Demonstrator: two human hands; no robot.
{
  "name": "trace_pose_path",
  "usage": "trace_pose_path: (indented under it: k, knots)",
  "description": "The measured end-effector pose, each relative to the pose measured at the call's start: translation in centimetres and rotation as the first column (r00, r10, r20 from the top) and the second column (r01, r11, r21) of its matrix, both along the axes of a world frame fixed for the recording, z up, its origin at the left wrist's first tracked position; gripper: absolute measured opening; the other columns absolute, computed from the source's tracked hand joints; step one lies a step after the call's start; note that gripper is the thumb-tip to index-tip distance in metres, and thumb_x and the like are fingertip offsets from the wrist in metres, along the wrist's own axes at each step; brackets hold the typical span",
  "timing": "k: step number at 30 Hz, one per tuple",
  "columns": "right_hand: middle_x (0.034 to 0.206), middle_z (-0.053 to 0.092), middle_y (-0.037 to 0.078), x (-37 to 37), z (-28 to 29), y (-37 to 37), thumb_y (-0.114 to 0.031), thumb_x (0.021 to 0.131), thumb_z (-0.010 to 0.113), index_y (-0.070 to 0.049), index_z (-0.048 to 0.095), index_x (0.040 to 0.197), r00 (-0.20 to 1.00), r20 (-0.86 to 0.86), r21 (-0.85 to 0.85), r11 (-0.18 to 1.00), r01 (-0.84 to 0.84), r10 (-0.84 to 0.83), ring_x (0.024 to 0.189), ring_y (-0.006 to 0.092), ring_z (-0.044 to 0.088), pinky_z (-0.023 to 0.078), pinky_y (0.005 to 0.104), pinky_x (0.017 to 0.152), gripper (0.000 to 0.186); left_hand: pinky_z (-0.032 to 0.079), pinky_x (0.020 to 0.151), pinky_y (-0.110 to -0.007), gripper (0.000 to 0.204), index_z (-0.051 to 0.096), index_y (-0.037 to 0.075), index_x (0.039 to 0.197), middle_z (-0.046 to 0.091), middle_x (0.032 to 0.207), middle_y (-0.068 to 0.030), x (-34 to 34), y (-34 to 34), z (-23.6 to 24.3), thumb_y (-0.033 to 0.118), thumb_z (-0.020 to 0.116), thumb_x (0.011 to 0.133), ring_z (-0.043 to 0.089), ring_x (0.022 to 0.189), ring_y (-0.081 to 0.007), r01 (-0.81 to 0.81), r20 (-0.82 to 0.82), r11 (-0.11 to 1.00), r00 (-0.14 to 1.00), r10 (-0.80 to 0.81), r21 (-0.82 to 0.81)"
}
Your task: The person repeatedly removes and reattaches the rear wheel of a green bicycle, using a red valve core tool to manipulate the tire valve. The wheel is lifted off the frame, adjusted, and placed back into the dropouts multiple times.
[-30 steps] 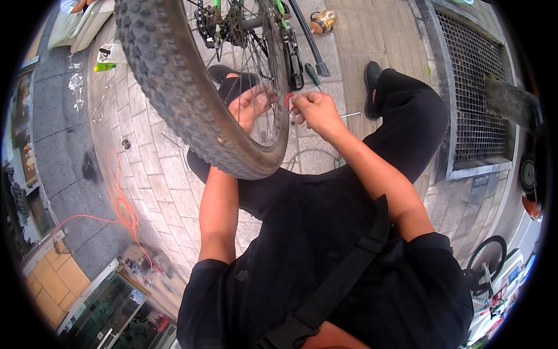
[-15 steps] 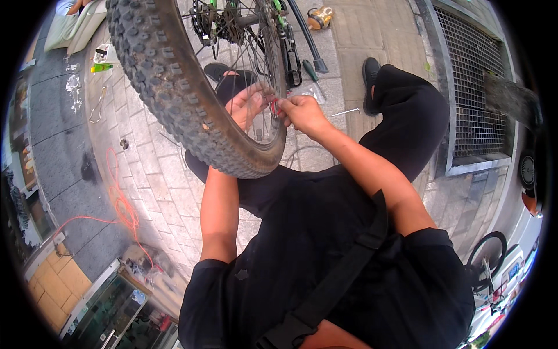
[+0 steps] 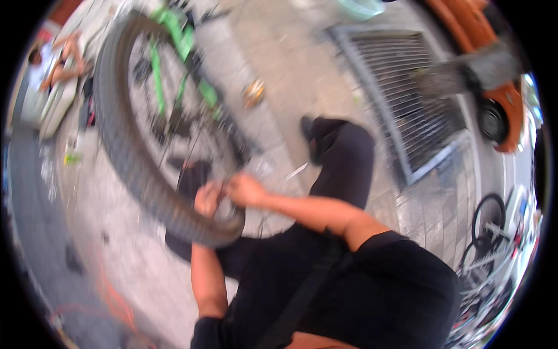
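1. The view is swung round and blurred.
2. The wheel (image 3: 136, 154) is shown lower and farther left.
3. The left hand (image 3: 207, 199) and right hand (image 3: 245, 190) are shifted likewise; they are brought together or nearly so, where a clear gap was seen a second ago.
4. The red piece earlier seen at the right fingers cannot be made out in the blur.
5. More of the green frame (image 3: 181, 38) is revealed.
6. The grate (image 3: 378, 107) is carried toward the middle.
7. More of an orange vehicle (image 3: 511, 107), a pale basin (image 3: 360, 8) and a seated person (image 3: 40, 72) is brought into view.
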State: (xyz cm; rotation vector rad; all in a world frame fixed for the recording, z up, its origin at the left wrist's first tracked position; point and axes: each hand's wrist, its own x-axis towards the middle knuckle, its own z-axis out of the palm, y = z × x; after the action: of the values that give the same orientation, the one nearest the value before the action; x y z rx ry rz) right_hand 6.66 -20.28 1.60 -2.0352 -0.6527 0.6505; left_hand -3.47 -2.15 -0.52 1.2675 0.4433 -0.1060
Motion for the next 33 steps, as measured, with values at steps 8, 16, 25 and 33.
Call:
trace_pose_path:
  k: [8,16,25,33]
  knots:
    - [0.091,0.073,0.025,1.1,1.6,-2.2,-0.038,0.087,0.071,-0.005,0.076,0.094,0.993,0.008,0.149,0.982,-0.117,0.117,0.089,0.044,0.072,0.056,0.0527,0.077,0.034,0.055,0.081,-0.028,0.028,0.072,-0.001,0.108,0.071,0.091,-0.0033,3.0,-1.2,6.6,0.026,0.069,0.1,0.068,0.088,-0.0132,0.199,-0.145,0.98,0.97,-0.197,-0.005]
    - [0.087,0.074,0.021,0.5,-2.6,-2.3,-0.036,0.091,0.068,-0.005,0.075,0.101,0.989,-0.148,0.089,0.996,-0.017,0.03,0.082,0.0348,0.073,0.056,0.0464,0.075,0.033,0.047,0.072,-0.026,0.036,0.073,0.0,0.117,0.069,0.094,0.0018,3.3,-2.1,5.5,0.033,0.063,0.105,0.059,0.076,-0.0102,0.308,-0.087,0.923,0.951,-0.296,0.229]
    - [0.067,0.061,0.001,0.6,-1.0,-2.8,-0.04,0.101,0.066,-0.008,0.075,0.095,0.781,-0.619,0.129,0.992,0.004,0.078,0.054,0.0122,0.056,0.043,0.0314,0.049,0.034,0.05,0.062,-0.038,0.035,0.074,0.0,0.082,0.068,0.07,-0.0116,2.8,-1.3,2.4,0.03,0.068,0.099,0.064,0.061,-0.0228,0.139,0.044,0.768,0.976,-0.213,0.625]
    - [0.067,0.055,-0.004,0.1,-2.3,-3.6,-0.042,0.104,0.064,-0.009,0.075,0.094,0.72,-0.67,0.24,0.971,-0.016,0.177,0.059,0.0079,0.047,0.036,0.0295,0.052,0.036,0.054,0.063,-0.039,0.037,0.078,0.001,0.083,0.069,0.069,-0.0117,4.0,-4.5,10.8,0.036,0.077,0.093,0.069,0.063,-0.0235,0.111,0.013,0.505,0.972,-0.235,0.856]
